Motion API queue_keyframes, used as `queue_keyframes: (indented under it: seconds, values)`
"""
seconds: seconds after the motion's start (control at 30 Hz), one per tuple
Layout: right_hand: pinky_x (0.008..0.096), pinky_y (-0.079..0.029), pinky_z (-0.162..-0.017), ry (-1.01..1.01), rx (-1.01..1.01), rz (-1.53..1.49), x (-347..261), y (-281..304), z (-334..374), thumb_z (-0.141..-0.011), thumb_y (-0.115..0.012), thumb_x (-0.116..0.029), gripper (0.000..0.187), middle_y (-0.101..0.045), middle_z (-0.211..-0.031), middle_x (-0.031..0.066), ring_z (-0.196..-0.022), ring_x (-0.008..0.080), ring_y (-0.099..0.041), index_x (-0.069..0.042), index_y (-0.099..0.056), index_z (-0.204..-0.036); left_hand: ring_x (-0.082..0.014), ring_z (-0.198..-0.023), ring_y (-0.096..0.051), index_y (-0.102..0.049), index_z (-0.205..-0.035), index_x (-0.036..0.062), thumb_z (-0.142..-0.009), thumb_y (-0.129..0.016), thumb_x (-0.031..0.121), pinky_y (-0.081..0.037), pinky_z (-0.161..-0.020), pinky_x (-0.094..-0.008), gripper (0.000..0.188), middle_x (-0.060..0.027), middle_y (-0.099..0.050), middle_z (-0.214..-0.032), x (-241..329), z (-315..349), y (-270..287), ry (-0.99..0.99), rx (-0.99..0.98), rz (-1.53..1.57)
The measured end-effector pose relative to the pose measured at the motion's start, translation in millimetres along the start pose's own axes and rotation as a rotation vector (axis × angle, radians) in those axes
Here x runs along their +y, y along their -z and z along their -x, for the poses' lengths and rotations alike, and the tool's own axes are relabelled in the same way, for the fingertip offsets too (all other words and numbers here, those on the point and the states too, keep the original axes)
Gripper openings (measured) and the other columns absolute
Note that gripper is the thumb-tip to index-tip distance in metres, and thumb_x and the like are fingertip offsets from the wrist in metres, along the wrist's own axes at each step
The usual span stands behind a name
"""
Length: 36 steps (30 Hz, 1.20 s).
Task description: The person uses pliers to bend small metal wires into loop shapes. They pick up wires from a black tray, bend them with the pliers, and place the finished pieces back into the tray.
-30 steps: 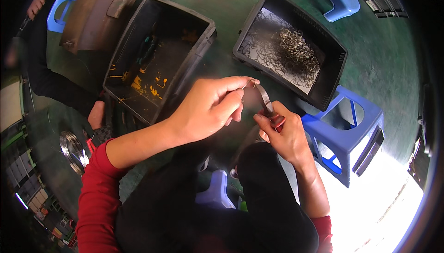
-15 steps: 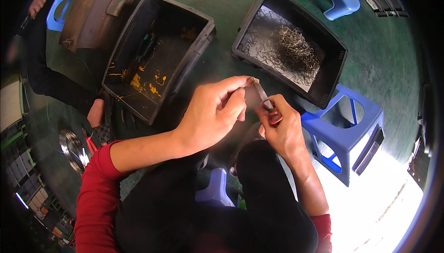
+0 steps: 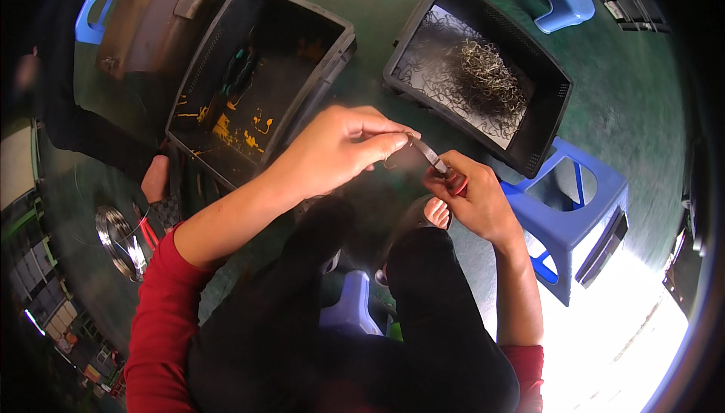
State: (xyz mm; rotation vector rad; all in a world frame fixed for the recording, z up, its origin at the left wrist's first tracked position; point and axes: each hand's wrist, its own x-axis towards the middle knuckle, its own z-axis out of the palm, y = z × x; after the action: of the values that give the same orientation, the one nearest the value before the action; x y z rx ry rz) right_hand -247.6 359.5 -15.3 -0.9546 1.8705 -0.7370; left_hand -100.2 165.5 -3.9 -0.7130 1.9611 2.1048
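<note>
Thinly curved wire (image 3: 389, 163), red-handled metal pliers (image 3: 433, 158)

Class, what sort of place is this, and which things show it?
Probably a workshop: a black bin holds a heap of bent wire pieces, a wire coil lies on the green floor, and the right hand grips a red-handled tool.

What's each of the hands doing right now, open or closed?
Left hand: closed, pinching a thin bent wire.
Right hand: closed around red-handled pliers.
</note>
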Motion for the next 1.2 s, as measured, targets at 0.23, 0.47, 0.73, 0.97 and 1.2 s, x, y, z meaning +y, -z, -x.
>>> queue_keyframes:
  seconds: [0.23, 0.47, 0.73, 0.97, 1.2]
  values:
    - [0.0319, -0.052, -0.073, -0.348, -0.353, -0.503, -11, 0, 12, -0.095, -0.063, -0.030, 0.040, -0.069, -0.095, 0.0133, -0.084, 0.0198, -0.067, 0.004, -0.059, -0.115, -0.0107, -0.074, -0.064, -0.068, -0.106, -0.0011, -0.092, -0.066, 0.012, -0.051, -0.065, -0.0243, 0.019, -0.0061, -0.067, -0.089, -6, -4, 7, -0.052, 0.217, 0.370]
    - [0.0347, -0.059, -0.077, -0.384, -0.596, -1.077, -23, -11, 21, -0.097, -0.059, -0.036, 0.051, -0.068, -0.106, 0.0183, -0.098, 0.0269, -0.068, 0.007, -0.056, -0.123, -0.0182, -0.082, -0.069, -0.068, -0.101, -0.0011, -0.091, -0.067, 0.010, -0.054, -0.068, -0.0274, 0.015, -0.0103, -0.070, -0.095, -7, 4, 0, -0.104, 0.277, 0.411]
    - [0.0350, -0.059, -0.075, -0.388, -0.593, -1.178, -24, -10, 21, -0.097, -0.060, -0.037, 0.050, -0.068, -0.101, 0.0177, -0.095, 0.0270, -0.069, 0.007, -0.057, -0.120, -0.0192, -0.085, -0.070, -0.067, -0.101, -0.0016, -0.091, -0.066, 0.004, -0.056, -0.071, -0.0291, 0.012, -0.0115, -0.070, -0.097, -7, 11, -9, -0.223, 0.300, 0.350]
    - [0.0288, -0.051, -0.066, -0.343, -0.364, -0.646, -22, -8, 26, -0.096, -0.060, -0.039, 0.043, -0.064, -0.082, 0.0079, -0.077, 0.0160, -0.064, 0.004, -0.062, -0.103, -0.0198, -0.102, -0.066, -0.062, -0.119, -0.0013, -0.093, -0.060, 0.002, -0.055, -0.083, -0.0306, 0.027, -0.0122, -0.066, -0.110, -8, 14, 2, -0.225, 0.184, 0.144]
    - [0.0366, -0.044, -0.062, -0.292, -0.086, -0.194, -25, -12, 25, -0.091, -0.065, -0.034, 0.035, -0.054, -0.063, 0.0118, -0.059, 0.0203, -0.051, 0.000, -0.059, -0.085, -0.0125, -0.079, -0.066, -0.063, -0.121, -0.0008, -0.100, -0.051, 0.012, -0.052, -0.069, -0.0252, 0.027, -0.0072, -0.069, -0.090, 8, 0, 19, 0.060, -0.220, 0.150]
